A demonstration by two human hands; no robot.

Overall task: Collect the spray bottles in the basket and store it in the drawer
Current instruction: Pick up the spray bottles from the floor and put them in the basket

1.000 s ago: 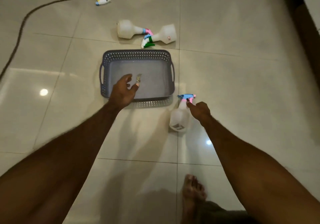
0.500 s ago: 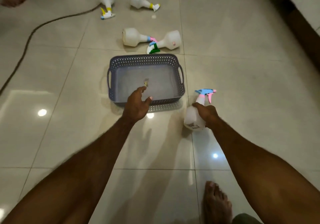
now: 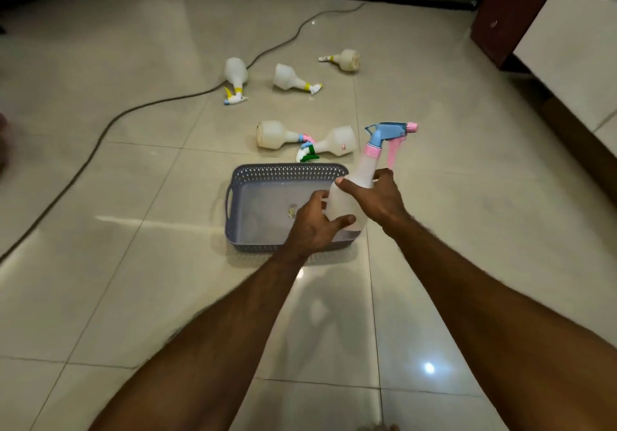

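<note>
Item: spray bottle, gripped by my left hand and right hand over the basket's right rim (open floor on both sides)

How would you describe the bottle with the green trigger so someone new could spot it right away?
Start at the grey basket on the tiled floor. Just beyond its far rim lie two bottles with their spray heads meeting; the green-trigger bottle is the right one, base pointing right. Its neighbour has a pink and blue head, and only this one shows green and a small red label.
</note>
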